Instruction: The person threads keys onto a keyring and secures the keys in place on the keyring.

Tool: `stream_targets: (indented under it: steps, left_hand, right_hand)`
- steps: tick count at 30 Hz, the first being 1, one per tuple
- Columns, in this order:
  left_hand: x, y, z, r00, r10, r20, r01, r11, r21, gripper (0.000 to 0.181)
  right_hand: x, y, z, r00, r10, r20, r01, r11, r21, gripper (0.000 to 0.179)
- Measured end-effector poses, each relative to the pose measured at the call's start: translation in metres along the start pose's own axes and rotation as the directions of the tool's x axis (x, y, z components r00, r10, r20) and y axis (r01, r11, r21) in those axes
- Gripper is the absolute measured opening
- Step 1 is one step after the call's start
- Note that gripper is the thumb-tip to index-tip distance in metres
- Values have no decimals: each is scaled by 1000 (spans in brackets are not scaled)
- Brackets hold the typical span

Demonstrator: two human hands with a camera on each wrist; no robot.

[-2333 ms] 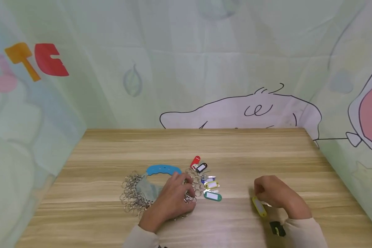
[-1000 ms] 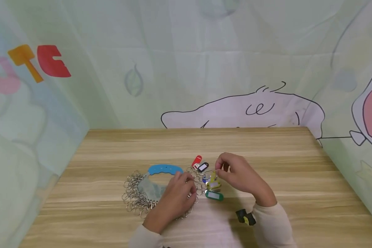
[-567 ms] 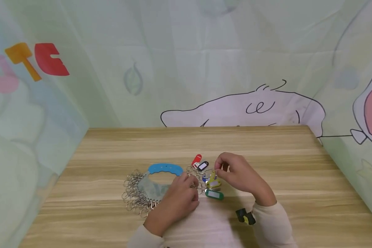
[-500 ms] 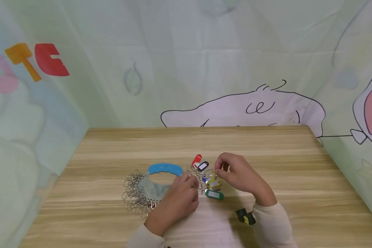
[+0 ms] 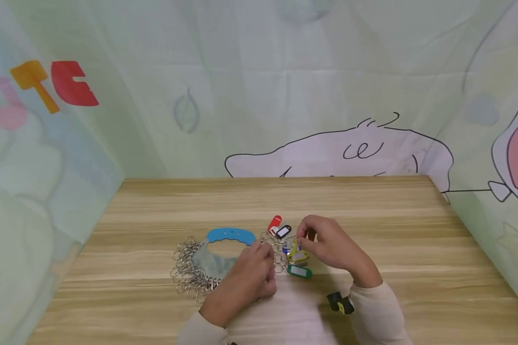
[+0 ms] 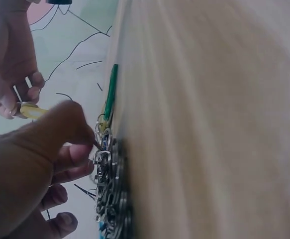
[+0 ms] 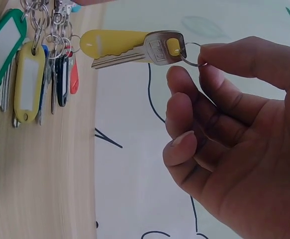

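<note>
My right hand pinches the small ring of a key with a yellow tag. The key and tag hang above the other tags at the holder's right side. My left hand lies over the near right part of a key holder with a blue handle and many metal clips and rings. Between its thumb and forefinger is a metal clip, partly hidden by the fingers. Beside it lie a green tag, another yellow tag, a black tag and a red tag.
The holder lies on a wood-grain table. A printed cloth hangs behind the table and along both sides. A black wrist mount sits by the right sleeve.
My right hand has come left from the table's right side, carrying the yellow-tagged key to the tags. My left hand has shifted slightly over the clips. In the last half second, little has moved.
</note>
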State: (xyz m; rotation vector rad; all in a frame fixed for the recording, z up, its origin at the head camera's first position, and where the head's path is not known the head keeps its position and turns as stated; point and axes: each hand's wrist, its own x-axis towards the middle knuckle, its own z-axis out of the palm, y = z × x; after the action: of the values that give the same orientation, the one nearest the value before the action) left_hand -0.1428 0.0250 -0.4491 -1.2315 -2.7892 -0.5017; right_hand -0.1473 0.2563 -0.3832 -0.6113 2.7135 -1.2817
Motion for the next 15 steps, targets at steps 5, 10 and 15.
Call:
stream_targets:
  steps: [5, 10, 15]
  left_hand:
    - [-1, -6, -1, 996, -85, 14, 85, 965, -246, 17]
    - [-4, -12, -6, 989, -150, -8, 136, 915, -379, 14]
    - [-6, -17, -6, 979, -204, -9, 176, 867, -467, 18]
  right_hand:
    - [1, 0, 3, 1000, -7, 6, 7, 1000, 6, 13]
    - [4, 3, 8, 1000, 3, -18, -1, 996, 91, 13]
    - [10, 10, 15, 996, 72, -49, -54, 954, 294, 11]
